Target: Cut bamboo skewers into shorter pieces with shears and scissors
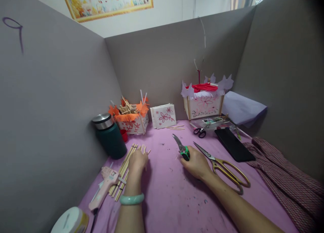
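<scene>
My left hand lies on a bundle of thin wooden sticks on the purple tabletop; its fingers curl over the stick ends, and I cannot see whether they grip one. A pale green bangle circles that wrist. My right hand is closed round the green handles of small shears, whose blades point away to the upper left. Large gold-handled scissors lie just right of that hand.
A dark green flask and a pink glue gun sit at left, with a tape roll near the front corner. Two paper lanterns, cards, small black scissors, a black phone and checked cloth stand before grey partition walls.
</scene>
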Motion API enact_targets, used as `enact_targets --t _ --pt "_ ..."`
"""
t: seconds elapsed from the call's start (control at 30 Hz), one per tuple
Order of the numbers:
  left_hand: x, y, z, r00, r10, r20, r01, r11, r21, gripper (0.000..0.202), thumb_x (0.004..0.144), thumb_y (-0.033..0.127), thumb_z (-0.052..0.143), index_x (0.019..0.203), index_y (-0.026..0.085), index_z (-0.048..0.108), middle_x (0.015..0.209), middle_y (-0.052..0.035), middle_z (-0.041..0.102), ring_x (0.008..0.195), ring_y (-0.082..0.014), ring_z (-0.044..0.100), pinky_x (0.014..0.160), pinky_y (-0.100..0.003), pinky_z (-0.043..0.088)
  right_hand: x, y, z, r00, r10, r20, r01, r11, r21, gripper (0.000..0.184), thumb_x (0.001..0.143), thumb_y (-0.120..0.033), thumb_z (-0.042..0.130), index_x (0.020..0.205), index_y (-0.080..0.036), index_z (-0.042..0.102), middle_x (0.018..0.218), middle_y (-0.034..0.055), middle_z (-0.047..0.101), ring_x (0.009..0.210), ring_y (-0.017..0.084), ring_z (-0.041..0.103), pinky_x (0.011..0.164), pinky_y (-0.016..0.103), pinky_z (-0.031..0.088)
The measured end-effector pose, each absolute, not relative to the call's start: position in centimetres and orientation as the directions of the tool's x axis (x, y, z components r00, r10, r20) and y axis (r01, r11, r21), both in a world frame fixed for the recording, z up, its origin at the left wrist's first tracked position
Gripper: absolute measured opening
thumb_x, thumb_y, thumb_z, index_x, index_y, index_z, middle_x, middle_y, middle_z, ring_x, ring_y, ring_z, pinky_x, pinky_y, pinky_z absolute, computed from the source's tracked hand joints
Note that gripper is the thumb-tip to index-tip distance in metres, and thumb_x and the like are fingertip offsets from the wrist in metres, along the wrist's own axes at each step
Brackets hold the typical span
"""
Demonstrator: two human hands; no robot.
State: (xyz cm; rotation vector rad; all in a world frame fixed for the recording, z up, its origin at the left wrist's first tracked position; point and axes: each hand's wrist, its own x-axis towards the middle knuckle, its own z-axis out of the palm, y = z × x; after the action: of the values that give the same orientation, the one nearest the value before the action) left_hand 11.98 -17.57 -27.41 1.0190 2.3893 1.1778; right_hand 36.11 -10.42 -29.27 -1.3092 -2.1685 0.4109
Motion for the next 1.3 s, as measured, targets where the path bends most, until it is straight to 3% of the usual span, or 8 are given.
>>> enact_targets --t 0.1,0.17,0.23,0.33,0.47,0.6,0.7,1.3 --pt "13.1 -17.7 -26.6 -0.735 0.664 0.141 0.512 0.406 0.757 0.012 0.069 0.027 0.064 0.074 0.017 0.061 0.083 -0.015 0.065 0.091 -0.0293 0.059 0.069 -0.031 0.037 36.2 -10.4 -29.2 -0.373 0.869 0.325 0.678 0.494 -0.543 0.016 0.076 -0.035 0.054 0.079 -0.02 0.05 0.074 0.0015 0.058 0.065 0.015 0.049 0.058 0.024 0.027" --pt "14.6 -17.7 -25.8 -0.691 0.706 0.155 0.451 0.253 0.856 0.02 0.075 0.035 0.061 0.079 0.016 0.061 0.077 -0.0086 0.061 0.074 -0.0205 0.057 0.059 -0.026 0.036 36.2 -10.5 -29.1 -0.39 0.857 0.336 0.652 0.515 -0.557 0.016 0.075 -0.034 0.054 0.081 -0.02 0.05 0.076 0.0015 0.058 0.066 0.015 0.049 0.059 0.024 0.028" --pt "16.6 -17.8 -25.2 -0.568 0.82 0.071 0.173 0.034 0.984 0.031 0.078 0.046 0.058 0.089 0.017 0.059 0.071 -0.0009 0.054 0.053 -0.0104 0.046 0.046 -0.021 0.028 36.2 -10.6 -29.0 -0.4 0.854 0.333 0.634 0.52 -0.572 0.017 0.075 -0.033 0.054 0.084 -0.02 0.051 0.078 0.0016 0.058 0.067 0.015 0.049 0.06 0.024 0.029" --pt "19.5 -17.9 -24.9 -0.264 0.964 0.011 -0.288 -0.089 0.953 0.041 0.079 0.053 0.055 0.1 0.019 0.057 0.073 0.0028 0.048 0.044 -0.0038 0.032 0.038 -0.017 0.015 36.1 -10.7 -28.9 -0.41 0.854 0.321 0.618 0.519 -0.591 0.018 0.074 -0.031 0.054 0.088 -0.019 0.052 0.079 0.0019 0.059 0.068 0.015 0.05 0.061 0.024 0.031" --pt "21.4 -17.7 -25.5 -0.122 0.993 -0.012 -0.5 -0.051 0.865 0.04 0.077 0.045 0.062 0.105 0.017 0.057 0.075 0.0019 0.05 0.045 -0.0031 0.035 0.037 -0.015 0.019 36.1 -10.7 -28.8 -0.419 0.849 0.322 0.604 0.525 -0.599 0.019 0.073 -0.03 0.054 0.089 -0.02 0.053 0.079 0.0018 0.058 0.069 0.016 0.05 0.062 0.024 0.032" --pt "21.4 -17.0 -26.3 -0.185 0.983 0.0 -0.54 -0.102 0.835 0.036 0.074 0.038 0.067 0.099 0.014 0.06 0.078 -0.0017 0.056 0.057 -0.0078 0.051 0.054 -0.022 0.043 36.2 -10.6 -28.9 -0.407 0.85 0.334 0.612 0.526 -0.59 0.019 0.073 -0.032 0.055 0.087 -0.02 0.051 0.078 0.0015 0.057 0.067 0.015 0.049 0.06 0.024 0.031" --pt "20.9 -16.8 -26.9 -0.183 0.981 -0.058 -0.475 -0.037 0.879 0.031 0.069 0.03 0.073 0.09 0.011 0.062 0.074 -0.0031 0.06 0.059 -0.0105 0.057 0.064 -0.027 0.047 36.1 -10.5 -29.0 -0.395 0.854 0.338 0.629 0.519 -0.579 0.017 0.072 -0.032 0.055 0.082 -0.02 0.05 0.077 0.0013 0.056 0.065 0.015 0.048 0.058 0.023 0.03" --pt "20.4 -16.7 -27.4 -0.202 0.953 -0.226 -0.458 0.112 0.882 0.027 0.07 0.015 0.071 0.095 0.009 0.061 0.075 -0.0107 0.068 0.057 -0.0142 0.064 0.054 -0.026 0.053 36.2 -10.4 -29.3 -0.397 0.859 0.323 0.653 0.512 -0.558 0.018 0.072 -0.033 0.057 0.082 -0.019 0.05 0.077 0.001 0.055 0.067 0.014 0.048 0.059 0.023 0.028"
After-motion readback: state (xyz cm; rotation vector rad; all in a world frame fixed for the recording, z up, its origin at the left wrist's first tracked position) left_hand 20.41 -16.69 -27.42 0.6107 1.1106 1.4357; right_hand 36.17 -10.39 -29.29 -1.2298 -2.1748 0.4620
